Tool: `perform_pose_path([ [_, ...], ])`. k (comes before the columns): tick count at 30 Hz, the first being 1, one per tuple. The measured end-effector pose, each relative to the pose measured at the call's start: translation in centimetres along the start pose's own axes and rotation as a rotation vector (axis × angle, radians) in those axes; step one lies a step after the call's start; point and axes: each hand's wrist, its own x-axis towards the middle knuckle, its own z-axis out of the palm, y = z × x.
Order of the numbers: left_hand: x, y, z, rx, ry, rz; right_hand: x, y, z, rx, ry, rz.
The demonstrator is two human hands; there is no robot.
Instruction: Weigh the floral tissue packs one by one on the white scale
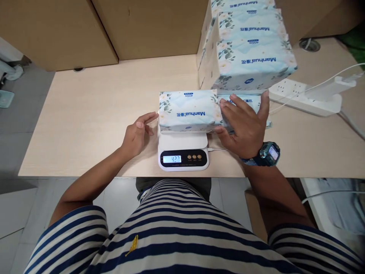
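A pack of tissues [188, 110] with a pale blue floral wrapper lies on a white digital scale [182, 141]. The scale's lit display [172, 159] shows digits that look like 4.27. At the pack's left end, my left hand [136, 135] has its fingers stretched out, their tips at or very near the pack's edge. My right hand [243, 123] is spread open at the right end, its thumb and fingertips close to that edge; contact there is unclear. Under my right hand lies another tissue pack [256, 99], mostly covered. A watch sits on my right wrist.
Several more tissue packs [253, 64] are stacked behind on the right. A white power strip [308, 97] with cables lies at the right. Cardboard boxes [154, 28] line the back of the wooden table [94, 114]. A white cable plugs into the scale's right side.
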Motion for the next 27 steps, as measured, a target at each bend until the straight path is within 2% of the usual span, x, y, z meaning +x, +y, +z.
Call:
perform_pose_path([
  [4, 0.0, 0.5, 0.0, 0.053, 0.043, 0.057, -0.1, 0.1, 0.3, -0.020, 0.073, -0.036],
  [7, 0.1, 1.2, 0.0, 0.107, 0.069, 0.168, -0.1, 0.1, -0.4, -0.060, -0.037, 0.013],
  [9, 0.1, 1.5, 0.1, 0.109, 0.028, 0.187, -0.2, 0.0, -0.9, -0.095, -0.109, 0.043],
  [11, 0.3, 1.7, 0.2, 0.089, -0.024, 0.175, -0.3, 0.1, -1.1, -0.103, -0.121, 0.039],
  [13, 0.4, 1.6, 0.3, 0.081, -0.065, 0.164, -0.4, 0.4, -0.9, -0.077, -0.056, -0.018],
  [16, 0.5, 1.2, 0.4, 0.103, -0.099, 0.156, -0.5, 0.9, 0.1, -0.064, 0.136, -0.147],
  [18, 0.4, 0.7, 0.6, 0.097, -0.119, 0.146, -0.5, 1.1, 0.5, -0.086, 0.189, -0.176],
  [23, 0.2, -0.2, 0.8, 0.025, -0.150, 0.148, -0.4, 0.9, -0.1, -0.107, -0.054, 0.027],
  [27, 0.3, -0.5, 0.8, -0.006, -0.138, 0.122, -0.3, 0.7, -0.7, -0.056, -0.078, 0.047],
])
